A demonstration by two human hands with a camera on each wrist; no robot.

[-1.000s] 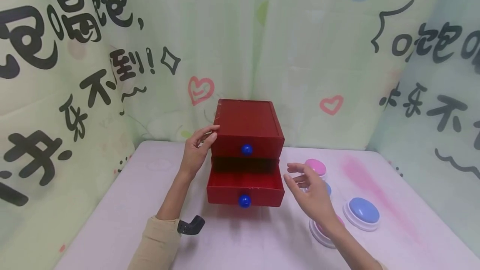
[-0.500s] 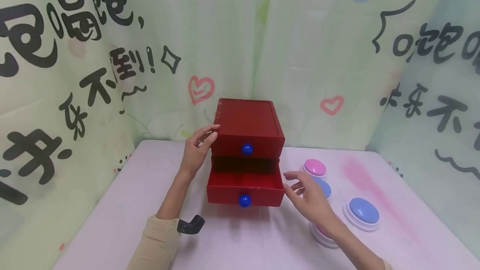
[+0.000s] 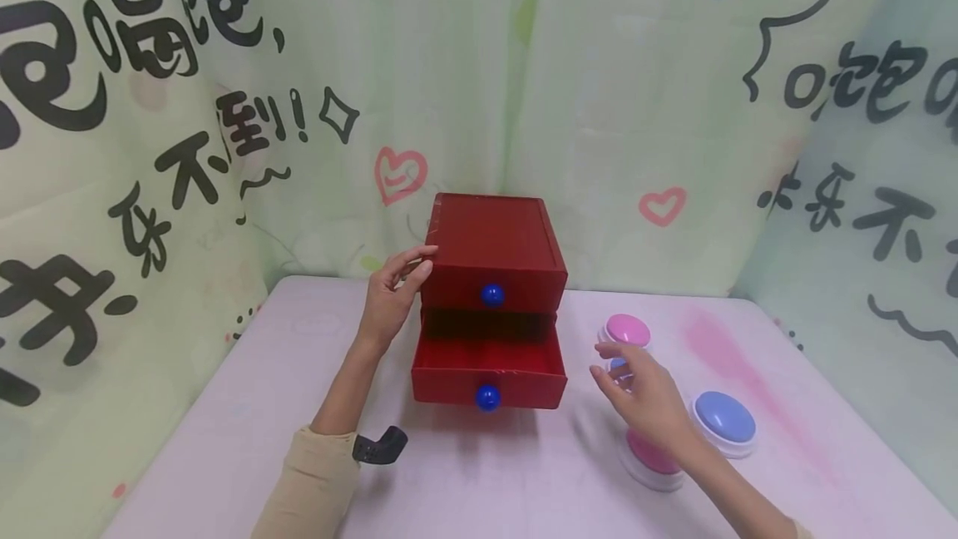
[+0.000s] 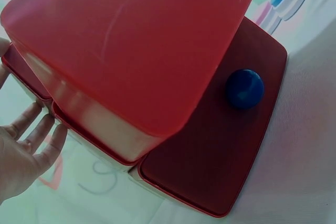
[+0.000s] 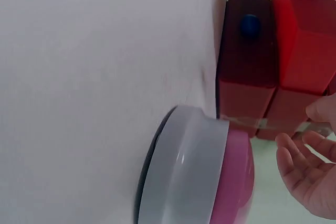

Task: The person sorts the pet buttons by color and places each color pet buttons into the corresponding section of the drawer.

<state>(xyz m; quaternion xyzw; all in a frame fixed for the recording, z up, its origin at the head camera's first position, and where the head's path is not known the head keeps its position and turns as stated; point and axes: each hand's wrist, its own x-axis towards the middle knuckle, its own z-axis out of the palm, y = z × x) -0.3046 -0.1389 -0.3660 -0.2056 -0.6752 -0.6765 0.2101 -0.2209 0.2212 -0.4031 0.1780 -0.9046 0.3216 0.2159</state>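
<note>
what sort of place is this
Probably a staged corner for tabletop work: printed curtains hang behind and beside a pale table, on which a red cabinet stands.

Left arm, lower left of centre in head view: beige sleeve [image 3: 308,485], long, cloth creased, cuff ending on the forearm. Black fitting [image 3: 380,446] juts from the cuff's right edge; bent like an elbow, dull finish, tiny pale specks near the cuff. Left hand [image 3: 392,298] bare. Right arm, lower right: right hand [image 3: 649,398] and forearm bare; thin strip of beige right sleeve [image 3: 803,531] at bottom edge.
</note>
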